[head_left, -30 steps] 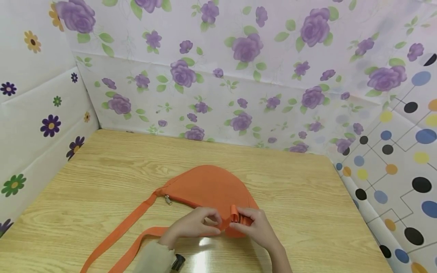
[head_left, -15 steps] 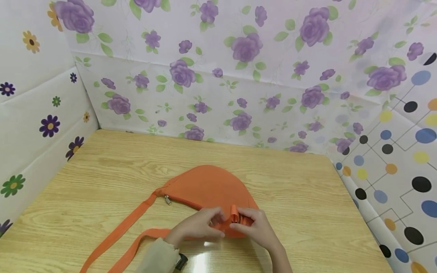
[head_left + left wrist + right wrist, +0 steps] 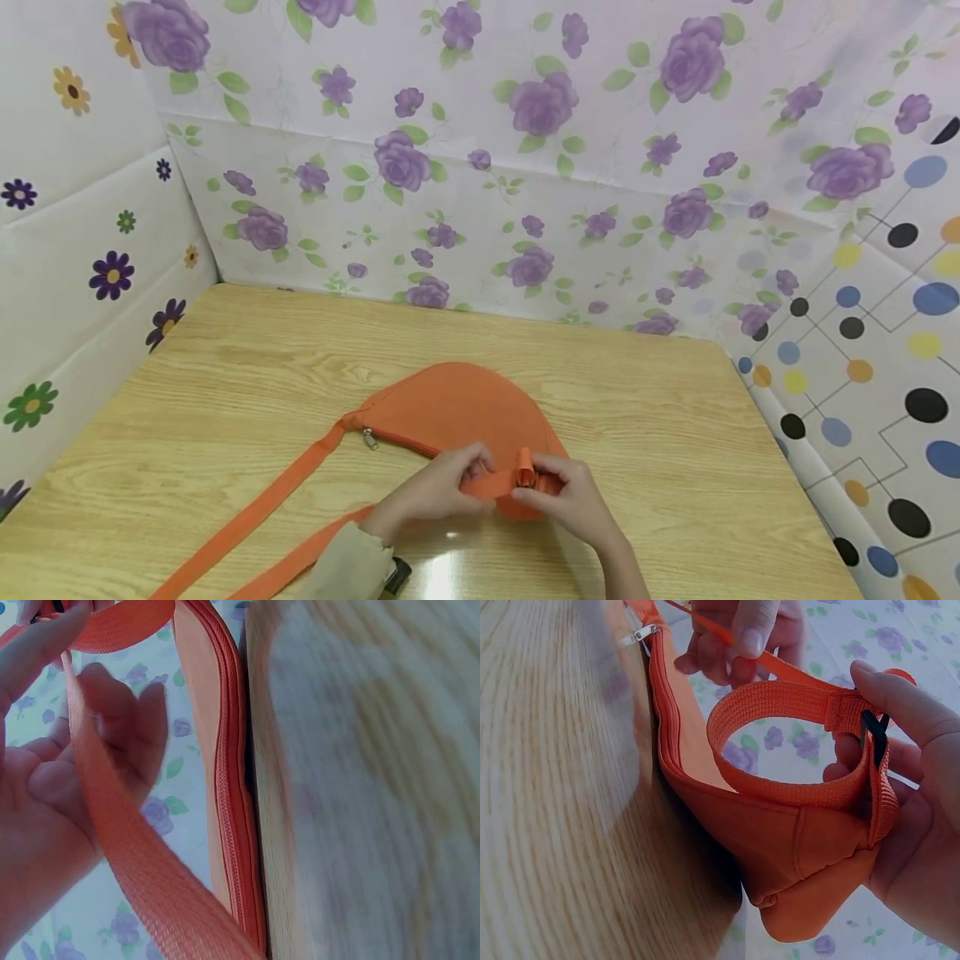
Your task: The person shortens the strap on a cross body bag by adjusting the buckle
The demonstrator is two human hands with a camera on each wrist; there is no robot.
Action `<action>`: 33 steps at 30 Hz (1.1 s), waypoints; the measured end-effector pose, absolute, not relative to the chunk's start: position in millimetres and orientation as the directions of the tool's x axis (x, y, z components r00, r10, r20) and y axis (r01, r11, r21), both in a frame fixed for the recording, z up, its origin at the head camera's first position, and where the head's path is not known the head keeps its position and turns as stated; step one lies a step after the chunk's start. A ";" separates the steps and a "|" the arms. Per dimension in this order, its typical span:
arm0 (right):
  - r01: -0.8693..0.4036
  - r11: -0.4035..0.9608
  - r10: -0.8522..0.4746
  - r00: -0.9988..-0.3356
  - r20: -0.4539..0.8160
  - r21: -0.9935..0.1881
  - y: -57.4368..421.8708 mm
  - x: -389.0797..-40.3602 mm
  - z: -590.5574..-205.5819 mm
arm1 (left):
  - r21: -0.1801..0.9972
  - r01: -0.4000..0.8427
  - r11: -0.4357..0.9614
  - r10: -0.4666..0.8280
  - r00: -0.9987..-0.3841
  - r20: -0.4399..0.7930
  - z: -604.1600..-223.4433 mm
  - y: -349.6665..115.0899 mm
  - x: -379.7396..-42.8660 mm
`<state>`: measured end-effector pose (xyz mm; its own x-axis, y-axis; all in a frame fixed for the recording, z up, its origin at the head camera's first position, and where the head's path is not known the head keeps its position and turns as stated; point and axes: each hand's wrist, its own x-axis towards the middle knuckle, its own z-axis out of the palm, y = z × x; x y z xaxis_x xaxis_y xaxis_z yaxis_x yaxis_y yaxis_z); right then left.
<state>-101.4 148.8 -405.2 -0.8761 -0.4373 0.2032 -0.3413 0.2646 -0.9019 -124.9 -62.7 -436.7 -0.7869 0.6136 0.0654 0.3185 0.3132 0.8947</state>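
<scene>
An orange half-moon fabric bag lies on the wooden table, its zipper edge toward me. Over its right end my right hand pinches the webbing beside a black slider buckle. A loop of orange webbing stands out from that buckle. My left hand, just to the left, pinches the orange strap between thumb and fingers, and the strap stretches between the two hands. The thumb of the left hand lies on the strap in the right wrist view. Part of the buckle is hidden by fingers.
The strap's long run trails off the near left of the wooden table. A metal zipper pull hangs at the bag's left end. Flower-patterned sheeting stands behind the table, dotted sheeting at the right.
My left hand has moved slightly right and up and now pinches the strap, raising it taut toward the buckle. The strap at lower left has straightened. The right hand keeps its grip, shifted slightly right.
</scene>
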 end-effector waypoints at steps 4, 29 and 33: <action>-0.366 0.284 -0.431 -0.874 0.223 -0.886 152.1 -101.8 -405.3 | 0.906 0.326 0.271 0.618 -0.780 0.095 -435.6 -62.6 -124.8; -0.508 0.291 -0.512 -0.799 0.316 -0.811 163.8 -101.0 -407.4 | 0.889 0.396 0.231 0.607 -0.772 0.186 -436.9 -70.9 -123.1; -0.521 0.262 -0.529 -0.782 0.331 -0.812 164.8 -101.0 -407.6 | 0.891 0.390 0.234 0.607 -0.774 0.180 -437.1 -73.9 -122.0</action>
<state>-101.0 164.8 -407.6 -0.7816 -0.5286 0.3313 -0.5212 0.2616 -0.8123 -122.0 -73.9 -437.1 -0.7738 0.6074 0.1797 0.3903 0.2337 0.8905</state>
